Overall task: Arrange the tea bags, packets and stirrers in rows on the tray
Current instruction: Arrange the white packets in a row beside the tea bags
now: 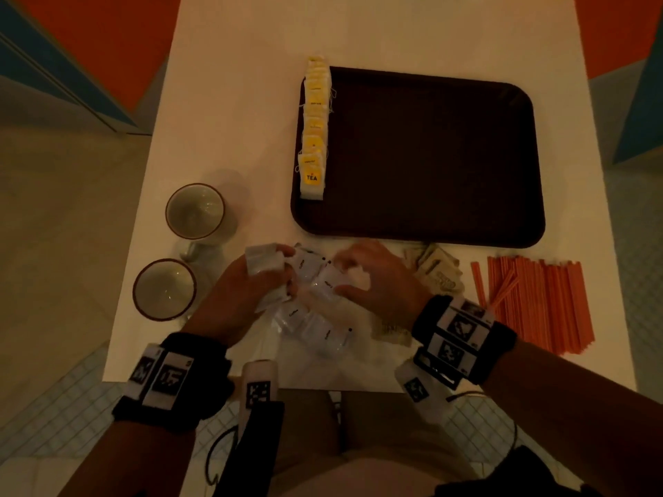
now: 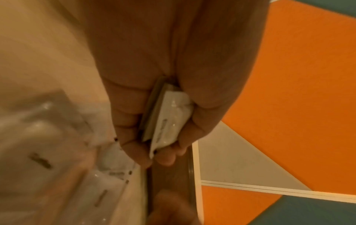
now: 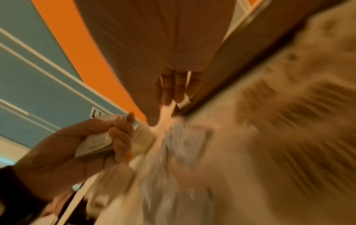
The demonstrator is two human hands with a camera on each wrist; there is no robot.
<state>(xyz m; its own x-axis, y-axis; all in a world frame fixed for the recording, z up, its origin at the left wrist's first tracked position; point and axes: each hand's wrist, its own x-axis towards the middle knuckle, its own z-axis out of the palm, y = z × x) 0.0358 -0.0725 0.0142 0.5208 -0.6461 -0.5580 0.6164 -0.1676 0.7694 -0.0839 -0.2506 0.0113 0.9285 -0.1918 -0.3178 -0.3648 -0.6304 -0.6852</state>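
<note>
Left hand grips a small stack of white packets, fingers and thumb curled round it. Right hand has fingers bent down into the loose white packet pile at the table's near edge; we cannot tell if it holds 1. We note tea bags in 1 row along the tray's left side. Orange stirrers lie near-right of the tray, brown packets between them and the right hand. 2 cups stand left.

Left hand grips a stack of white packets; right hand pinches another white packet (dark rectangular plastic tray beyond).
</note>
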